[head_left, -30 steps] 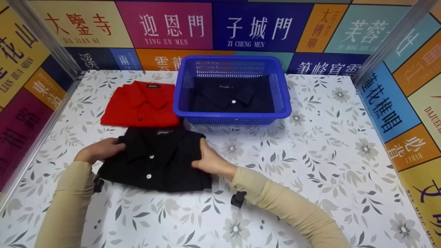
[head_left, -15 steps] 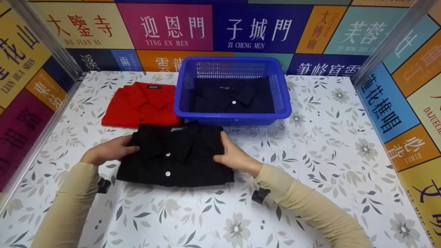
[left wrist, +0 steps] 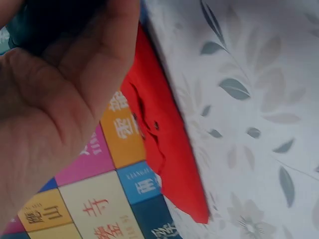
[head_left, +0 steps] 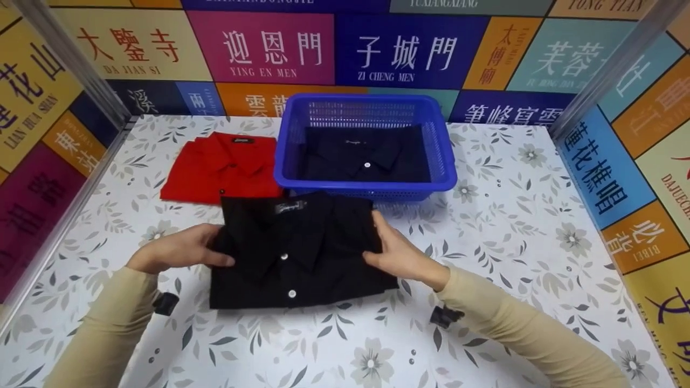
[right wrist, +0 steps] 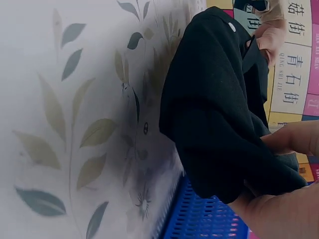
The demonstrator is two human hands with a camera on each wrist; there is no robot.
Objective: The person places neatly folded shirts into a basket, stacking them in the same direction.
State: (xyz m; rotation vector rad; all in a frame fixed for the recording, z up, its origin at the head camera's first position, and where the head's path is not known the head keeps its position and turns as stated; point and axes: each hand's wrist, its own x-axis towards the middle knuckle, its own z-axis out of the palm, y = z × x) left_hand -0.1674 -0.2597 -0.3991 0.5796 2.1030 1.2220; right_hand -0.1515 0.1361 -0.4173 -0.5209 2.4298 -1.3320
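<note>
A folded black shirt (head_left: 323, 258) with white buttons is held up by its two sides, in front of the basket. My left hand (head_left: 186, 248) grips its left side, thumb on top and fingers under the cloth. At the opposite side my right hand (head_left: 401, 253) pinches the edge the same way. In the right wrist view the shirt (right wrist: 214, 99) sags off the table between both hands. The left wrist view has only a dark bit of it beyond the palm (left wrist: 40, 109).
A blue plastic basket (head_left: 366, 186) stands at the back, a folded navy shirt (head_left: 334, 156) lying inside. Left of it lies a folded red shirt (head_left: 215, 172), its front edge close behind the black one. Printed panels wall the flower-patterned table (head_left: 517, 226) at back and sides.
Both hands have carried the black shirt to the right and lifted it off the table, from in front of the red shirt to before the basket. The basket and red shirt stay put.
</note>
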